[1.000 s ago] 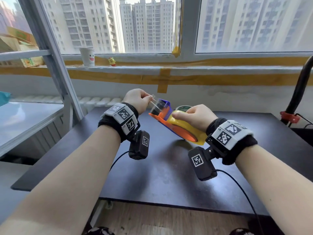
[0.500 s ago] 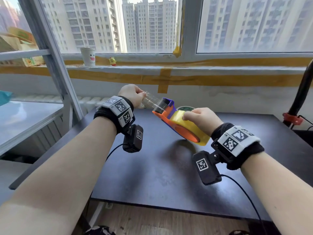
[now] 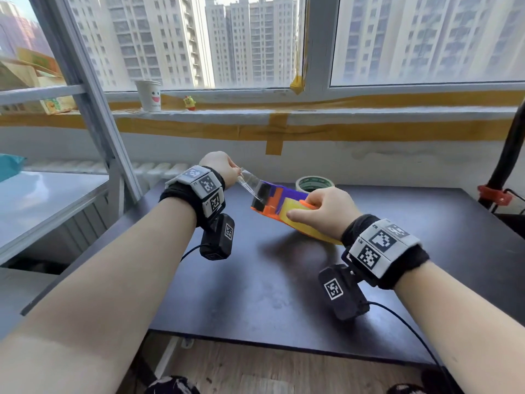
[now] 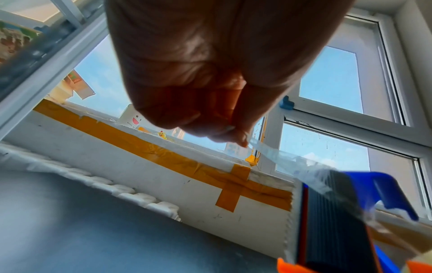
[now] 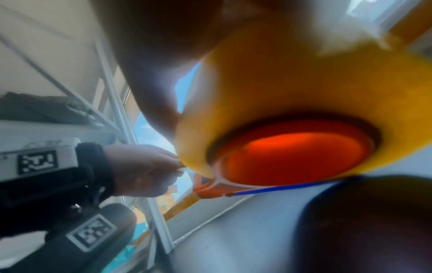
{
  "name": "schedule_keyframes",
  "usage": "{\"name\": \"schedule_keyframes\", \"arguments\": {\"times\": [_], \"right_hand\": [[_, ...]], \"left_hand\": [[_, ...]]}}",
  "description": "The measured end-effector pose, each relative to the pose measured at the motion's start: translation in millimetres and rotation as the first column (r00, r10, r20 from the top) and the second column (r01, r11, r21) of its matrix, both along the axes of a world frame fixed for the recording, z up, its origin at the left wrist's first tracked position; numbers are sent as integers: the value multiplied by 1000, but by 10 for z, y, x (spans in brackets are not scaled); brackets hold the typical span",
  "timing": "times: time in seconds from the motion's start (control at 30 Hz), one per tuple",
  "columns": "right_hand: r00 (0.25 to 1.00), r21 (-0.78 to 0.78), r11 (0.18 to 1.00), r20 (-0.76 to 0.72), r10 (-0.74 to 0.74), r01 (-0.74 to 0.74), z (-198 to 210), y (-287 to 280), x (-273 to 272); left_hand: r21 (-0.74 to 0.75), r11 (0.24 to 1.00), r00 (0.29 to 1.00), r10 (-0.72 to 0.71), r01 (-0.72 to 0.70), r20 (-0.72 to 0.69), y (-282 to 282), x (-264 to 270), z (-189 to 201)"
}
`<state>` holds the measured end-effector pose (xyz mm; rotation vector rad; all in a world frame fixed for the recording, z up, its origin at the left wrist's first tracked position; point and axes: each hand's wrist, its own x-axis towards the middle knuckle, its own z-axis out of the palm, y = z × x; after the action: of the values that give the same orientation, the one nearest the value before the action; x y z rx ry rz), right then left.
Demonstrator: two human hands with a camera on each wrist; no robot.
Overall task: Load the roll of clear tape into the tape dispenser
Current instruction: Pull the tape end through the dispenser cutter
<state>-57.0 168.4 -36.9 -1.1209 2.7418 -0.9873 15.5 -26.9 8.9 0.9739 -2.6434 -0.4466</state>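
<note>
The right hand (image 3: 324, 211) grips the tape dispenser (image 3: 272, 204), an orange and blue frame, holding it tilted above the dark table (image 3: 255, 280), its front end raised toward the window; the fingers curl over the top of the roll of clear tape (image 3: 295, 216), which sits in the dispenser on the orange hub (image 5: 294, 153) and looks yellowish where it is wound thick; the left hand (image 3: 220, 166) pinches the free end of the tape strip (image 3: 251, 182) between thumb and fingertips (image 4: 238, 136), and the strip runs taut from that pinch down to the black roller (image 4: 334, 221) at the dispenser's front, passing under the blue guard (image 4: 383, 186); in the right wrist view the roll is blurred and fills most of the picture, with the left hand small behind it; a second roll with a green core (image 3: 314, 184) lies flat on the table just behind the dispenser, near the wall; on the windowsill (image 3: 369, 115) stand a paper cup (image 3: 148, 95) with a smiling face and, beside it, a small yellow figure (image 3: 189, 102); a metal shelf frame (image 3: 93, 109) stands at the left.
</note>
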Motion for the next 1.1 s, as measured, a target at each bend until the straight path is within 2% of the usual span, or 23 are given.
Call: {"name": "schedule_keyframes", "arguments": {"times": [0.2,0.37,0.57,0.67,0.83,0.97,1.1], "right_hand": [[998,29,999,40,39,-40,-27,7,19],[998,12,1000,53,23,-24,-17,5,-9],[999,-90,996,42,-20,24,18,17,-49],[998,-128,991,61,-19,27,65,46,-12],[994,-154,988,109,-13,29,124,86,35],[993,-170,985,116,-15,35,111,87,45],[990,-180,983,139,-14,39,131,105,63]], "left_hand": [[11,1000,1000,-9,10,-14,-11,-10,-91],[0,999,979,-52,53,-198,28,-18,-47],[-22,995,908,-102,102,-407,49,-26,-56],[74,982,857,-113,173,-503,38,-42,-105],[270,907,772,-88,323,-629,61,-46,-106],[338,855,755,-91,394,-649,85,-19,-54],[388,825,771,-86,410,-631,89,3,-61]]}}
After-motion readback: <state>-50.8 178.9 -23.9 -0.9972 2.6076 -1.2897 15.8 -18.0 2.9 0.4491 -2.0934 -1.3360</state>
